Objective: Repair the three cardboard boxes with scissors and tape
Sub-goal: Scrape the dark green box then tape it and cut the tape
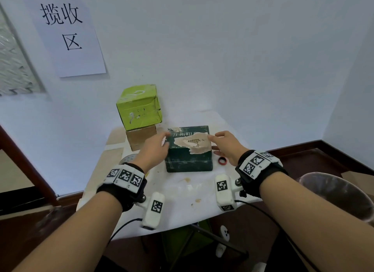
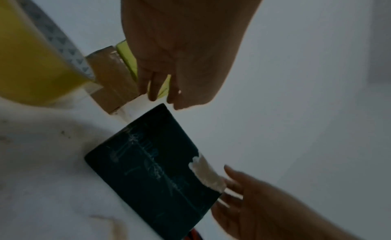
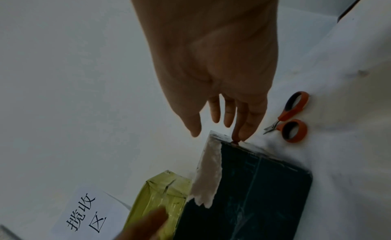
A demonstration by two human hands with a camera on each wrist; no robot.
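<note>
The head view is directed forward and down onto the table (image 1: 182,190) in a wall corner. Each wrist view is aimed along its palm, close above the dark green box (image 2: 152,168), which is shared by all three views.

on the counter (image 1: 182,192) one box (image 1: 139,106) sits atop another (image 1: 141,137) at back left; a third box (image 1: 189,150) lies right of them, scissors (image 3: 289,116) just right of it, tape roll (image 2: 27,59) left front.

Three boxes (image 1: 189,150) – one scissors (image 3: 291,117)
</note>
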